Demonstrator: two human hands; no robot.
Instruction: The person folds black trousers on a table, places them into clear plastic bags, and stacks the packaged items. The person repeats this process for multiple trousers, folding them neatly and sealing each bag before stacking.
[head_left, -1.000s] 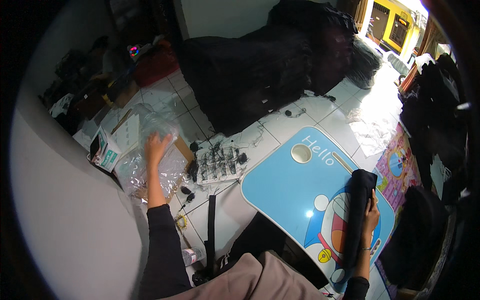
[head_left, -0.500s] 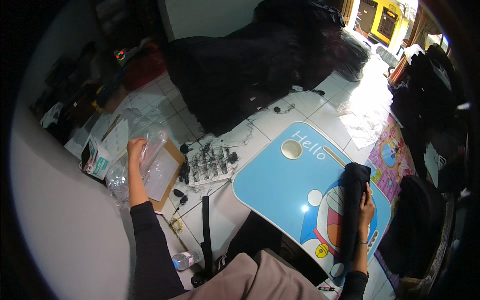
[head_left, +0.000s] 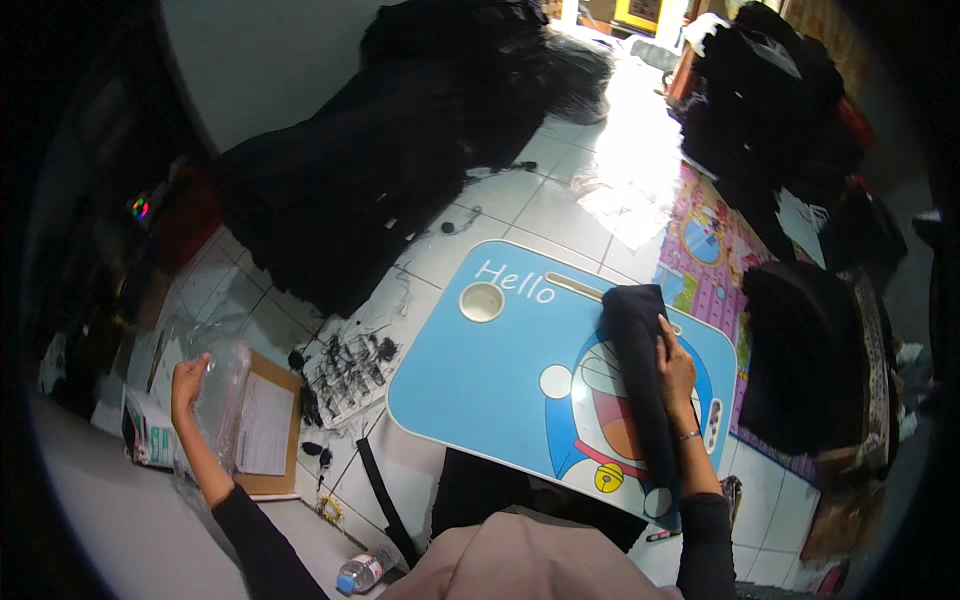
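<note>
A long, folded black cloth (head_left: 638, 385) lies across the right part of a low blue table (head_left: 465, 370) with a cartoon figure and a round cup recess. My right hand (head_left: 677, 375) grips its right edge; part of the fingers is hidden by the fabric. Off to the left, away from the table, my left hand (head_left: 187, 388) is closed in a pinch at clear plastic bags (head_left: 228, 375). These lie beside and partly over an open cardboard box (head_left: 275, 470) with a white paper sheet (head_left: 264, 420) in it.
Tangled black threads cover a white tray (head_left: 345, 375) on the tiles. Large black fabric heaps (head_left: 330, 200) lie behind and to the right. A water bottle (head_left: 362, 570) and black strap (head_left: 385, 495) are near me; a green-and-white box (head_left: 150, 440) stands far left. A colourful mat (head_left: 700, 250) lies beyond the table.
The view has swung to the right, so everything sits further left. My left hand stays at the plastic bags, and my right hand stays on the folded black cloth.
</note>
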